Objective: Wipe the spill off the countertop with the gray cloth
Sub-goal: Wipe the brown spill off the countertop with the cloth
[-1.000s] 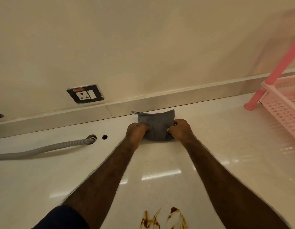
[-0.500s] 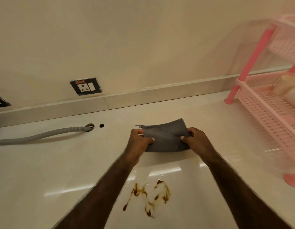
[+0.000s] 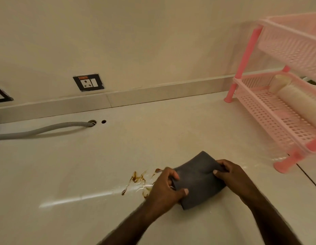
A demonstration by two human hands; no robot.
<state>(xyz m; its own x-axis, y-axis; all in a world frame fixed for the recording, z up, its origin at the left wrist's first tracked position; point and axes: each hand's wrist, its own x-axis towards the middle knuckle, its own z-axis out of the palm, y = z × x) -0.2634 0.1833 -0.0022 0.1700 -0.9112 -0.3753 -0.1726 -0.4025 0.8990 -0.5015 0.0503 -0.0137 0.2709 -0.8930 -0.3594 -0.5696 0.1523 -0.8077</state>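
A gray cloth (image 3: pixel 198 181) is held flat-folded just above the pale countertop (image 3: pixel 83 165) near its front. My left hand (image 3: pixel 164 188) grips the cloth's left edge and my right hand (image 3: pixel 231 175) grips its right edge. A brown spill (image 3: pixel 137 179) of thin streaks lies on the countertop directly left of the cloth; my left hand covers part of it. The cloth's near corner hangs down between my forearms.
A pink plastic two-tier rack (image 3: pixel 284 110) stands at the right with pale containers on its lower shelf. A gray corrugated hose (image 3: pixel 38 129) runs from a hole at the back left. Two wall sockets (image 3: pixel 88 82) sit above the low backsplash.
Both hands have pulled the cloth from the back wall toward the front of the counter, stopping beside the spill. The view has tilted, showing more of the rack.
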